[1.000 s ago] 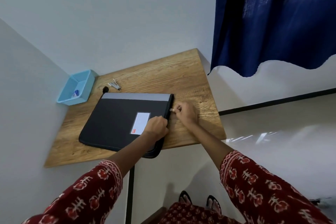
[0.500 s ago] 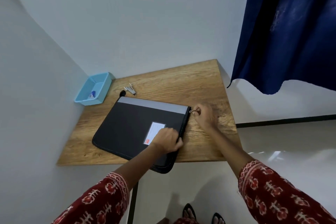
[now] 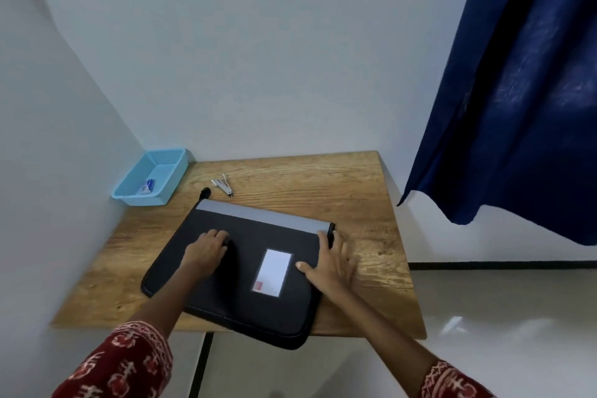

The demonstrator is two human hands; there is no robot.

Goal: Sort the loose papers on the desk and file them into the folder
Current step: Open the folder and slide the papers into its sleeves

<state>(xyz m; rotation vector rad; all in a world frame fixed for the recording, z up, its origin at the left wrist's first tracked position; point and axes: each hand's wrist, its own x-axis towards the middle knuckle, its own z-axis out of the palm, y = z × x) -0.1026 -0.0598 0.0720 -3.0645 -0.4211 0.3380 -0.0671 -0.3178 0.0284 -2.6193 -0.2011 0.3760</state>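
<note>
A black zip folder with a grey strip along its far edge and a white label lies closed on the wooden desk. Its near corner hangs over the desk's front edge. My left hand rests on the folder's left part, fingers lightly bent on the cover. My right hand lies flat on the folder's right edge, fingers spread, thumb on the cover. The zip pull sits at the far right corner, just beyond my fingertips. No loose papers show.
A light blue basket with a small item inside stands at the desk's far left corner against the wall. A small metal stapler lies beyond the folder. A dark blue curtain hangs at the right.
My right hand let go of the zip pull and now lies flat on the folder's right edge. My left hand shifted from the right edge to the folder's left part.
</note>
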